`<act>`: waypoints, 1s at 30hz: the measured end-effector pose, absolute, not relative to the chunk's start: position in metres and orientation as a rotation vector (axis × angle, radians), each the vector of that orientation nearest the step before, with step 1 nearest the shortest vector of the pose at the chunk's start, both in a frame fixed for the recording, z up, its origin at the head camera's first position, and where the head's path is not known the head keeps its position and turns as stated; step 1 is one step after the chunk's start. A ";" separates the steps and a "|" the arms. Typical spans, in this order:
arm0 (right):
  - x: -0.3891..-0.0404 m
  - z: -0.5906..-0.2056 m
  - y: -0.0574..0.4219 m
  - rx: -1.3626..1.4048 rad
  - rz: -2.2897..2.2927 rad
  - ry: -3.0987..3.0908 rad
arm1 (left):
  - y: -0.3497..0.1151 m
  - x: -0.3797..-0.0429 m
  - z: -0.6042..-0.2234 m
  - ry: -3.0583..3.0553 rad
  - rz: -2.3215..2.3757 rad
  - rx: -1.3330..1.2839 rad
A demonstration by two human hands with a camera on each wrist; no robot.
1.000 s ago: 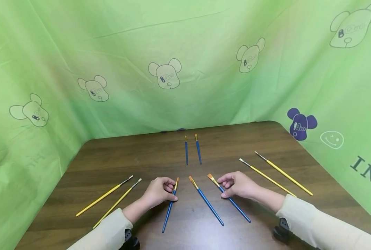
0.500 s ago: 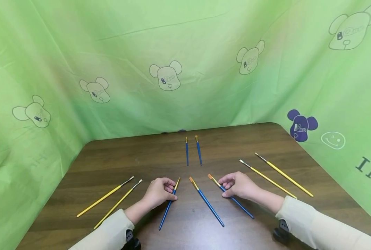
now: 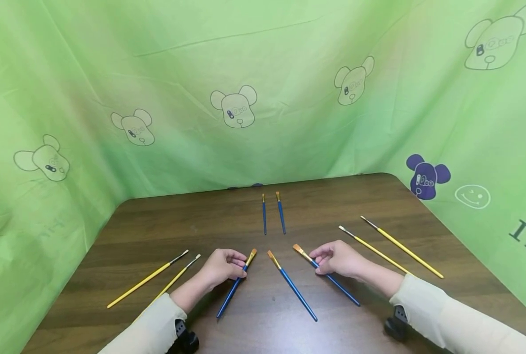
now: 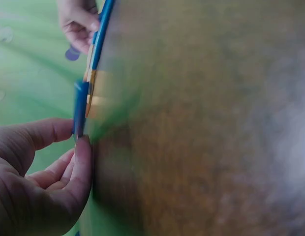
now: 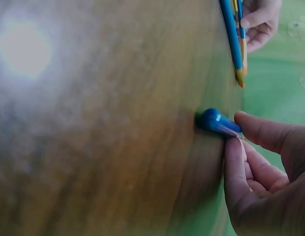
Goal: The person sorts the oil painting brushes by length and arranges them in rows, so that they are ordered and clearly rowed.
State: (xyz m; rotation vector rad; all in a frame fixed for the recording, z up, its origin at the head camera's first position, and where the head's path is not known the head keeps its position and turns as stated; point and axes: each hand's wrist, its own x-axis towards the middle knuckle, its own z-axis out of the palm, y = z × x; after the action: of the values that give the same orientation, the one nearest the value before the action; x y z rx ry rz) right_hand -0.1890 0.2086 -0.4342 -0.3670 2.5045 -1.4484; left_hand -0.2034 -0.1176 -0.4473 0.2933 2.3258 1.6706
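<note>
Head view: The left hand [image 3: 223, 268] pinched the left blue brush [image 3: 231, 299] between thumb and fingers, just behind the ferrule. The right hand [image 3: 340, 258] pinched the right blue brush [image 3: 342, 289] in the same zone. Both brushes were positioned over the near half of the table [image 3: 192, 223], one on each side of the middle blue brush [image 3: 293, 286], which was untouched.

Probable faults: a held brush could pivot, since each was gripped near the head and most of its handle was unsupported. Inward travel of either hand could knock the middle blue brush. A round handle, if released abruptly, could roll.

Orientation: the left blue brush had its bristles directed away from the person and to the right, its long axis running diagonally back to the near left. The right blue brush mirrored it: bristles away and to the left, handle end near and to the right.

Left wrist view: thumb and finger met on the foreshortened blue handle. Blur concealed any contact with the table.

Right wrist view: the rounded handle end faced the camera, secured between thumb and finger. Table contact could not be determined.
</note>
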 end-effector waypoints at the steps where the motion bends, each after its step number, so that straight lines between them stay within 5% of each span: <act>1: -0.190 -0.434 0.209 -0.359 -1.453 2.493 | -0.118 -0.204 -0.447 2.299 1.691 0.282; 30: -0.222 -0.408 0.210 -0.163 -1.630 2.254 | -0.121 -0.231 -0.434 2.162 1.866 0.046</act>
State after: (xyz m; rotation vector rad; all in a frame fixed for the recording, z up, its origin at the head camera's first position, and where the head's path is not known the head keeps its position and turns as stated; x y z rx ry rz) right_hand -0.2222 0.2097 -0.4083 -0.1628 2.2538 -1.6304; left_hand -0.2313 -0.1214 -0.4342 0.0462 2.1622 1.8665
